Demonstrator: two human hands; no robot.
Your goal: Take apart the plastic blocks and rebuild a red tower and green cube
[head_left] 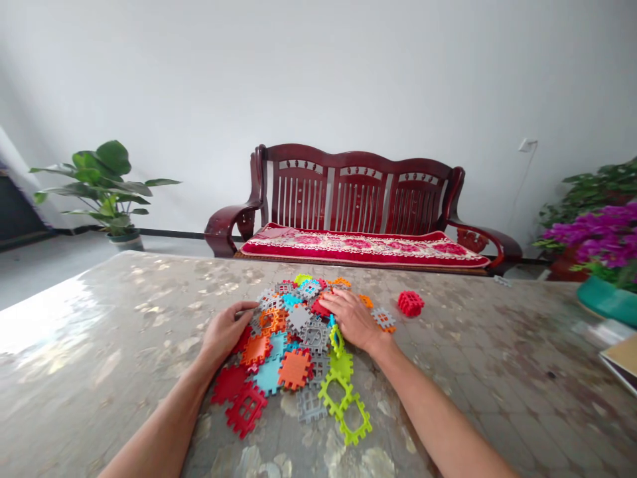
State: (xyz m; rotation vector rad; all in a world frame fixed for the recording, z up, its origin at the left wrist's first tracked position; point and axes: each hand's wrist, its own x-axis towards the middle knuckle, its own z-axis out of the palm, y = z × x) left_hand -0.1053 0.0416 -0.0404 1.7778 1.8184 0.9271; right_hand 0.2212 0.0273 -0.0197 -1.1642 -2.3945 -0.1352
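Observation:
A loose heap of flat plastic tiles with notched edges, in red, orange, blue, grey and green, lies on the table. My left hand (225, 330) rests at the heap's left edge, fingers pointing toward the grey tiles, near a red tile and an orange tile (256, 349). My right hand (352, 318) lies over the heap's right side, its fingers spread on a red tile (320, 306). Below it are green tiles (341, 365), some ring-shaped. A red block (411, 303) built of such tiles sits apart to the right.
The patterned table (462, 372) fills the foreground. Behind it stands a wooden bench (358, 192) with a red cushion. A teal pot (607, 302) with purple flowers and a box (624, 358) are at the right edge; a potted plant (107, 186) stands at left.

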